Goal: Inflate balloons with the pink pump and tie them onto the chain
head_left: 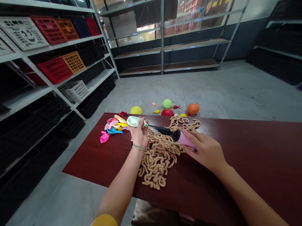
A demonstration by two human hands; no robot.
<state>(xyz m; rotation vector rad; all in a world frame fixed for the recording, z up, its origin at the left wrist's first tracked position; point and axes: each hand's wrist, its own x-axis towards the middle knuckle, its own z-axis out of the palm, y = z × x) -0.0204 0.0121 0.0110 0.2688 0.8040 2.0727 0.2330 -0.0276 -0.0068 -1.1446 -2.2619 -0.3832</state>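
My left hand point(139, 135) grips the neck of a pale green balloon point(133, 121), which is limp and only slightly swollen. My right hand point(203, 150) holds a pink hand pump point(185, 140) with a black nozzle point(164, 129) that reaches toward the balloon's neck. Both hands sit over a heap of tan crinkled strands point(159, 156), possibly dough or cord. Several deflated balloons point(111, 127) in pink, blue and yellow lie left of my left hand on the dark red table point(257, 173).
Inflated yellow point(135, 110), green point(167, 103), red point(167, 113) and orange point(192, 108) balloons lie on the grey floor beyond the table's far edge. Metal shelves point(35, 50) holding plastic crates stand on the left, with more shelving behind.
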